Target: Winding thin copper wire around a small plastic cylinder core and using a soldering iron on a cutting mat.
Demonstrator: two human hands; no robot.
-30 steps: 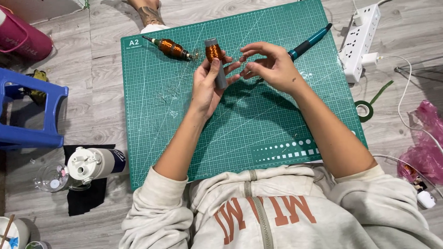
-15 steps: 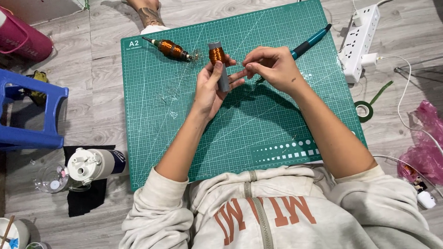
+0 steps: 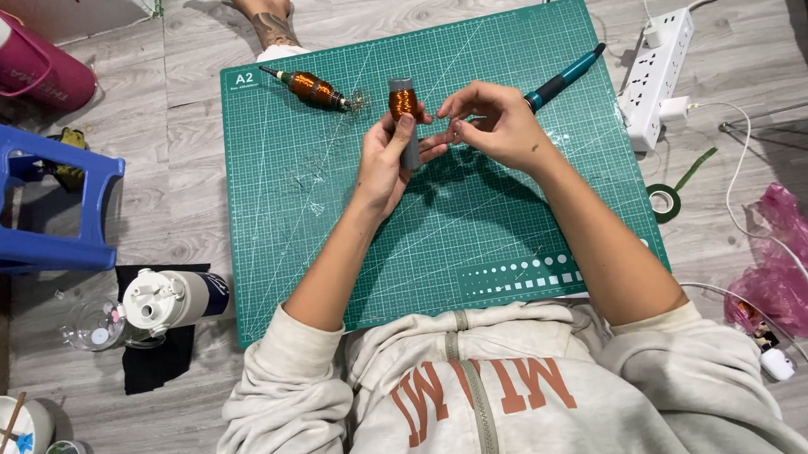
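My left hand (image 3: pixel 386 163) grips a grey rod (image 3: pixel 407 133) upright over the green cutting mat (image 3: pixel 333 247); a coil of copper wire is wound around the rod's upper part. Just to the right, my right hand (image 3: pixel 499 125) pinches something very thin between thumb and forefinger, probably the wire's loose end, too fine to see. A second copper-wound spool on a dark shaft (image 3: pixel 314 89) lies on the mat at the upper left. Behind my right hand lies a teal pen-shaped tool (image 3: pixel 564 80).
A white power strip (image 3: pixel 657 77) with cables lies right of the mat, with a green tape roll (image 3: pixel 664 200) and a pink plastic bag (image 3: pixel 795 258) nearby. On the left are a blue stool (image 3: pixel 40 199), a pink bottle (image 3: pixel 22 57) and a white-lidded bottle (image 3: pixel 169 298). A person's foot (image 3: pixel 267 17) is beyond the mat.
My right hand has drawn slightly to the right, away from the rod. The left hand keeps the rod in about the same spot.
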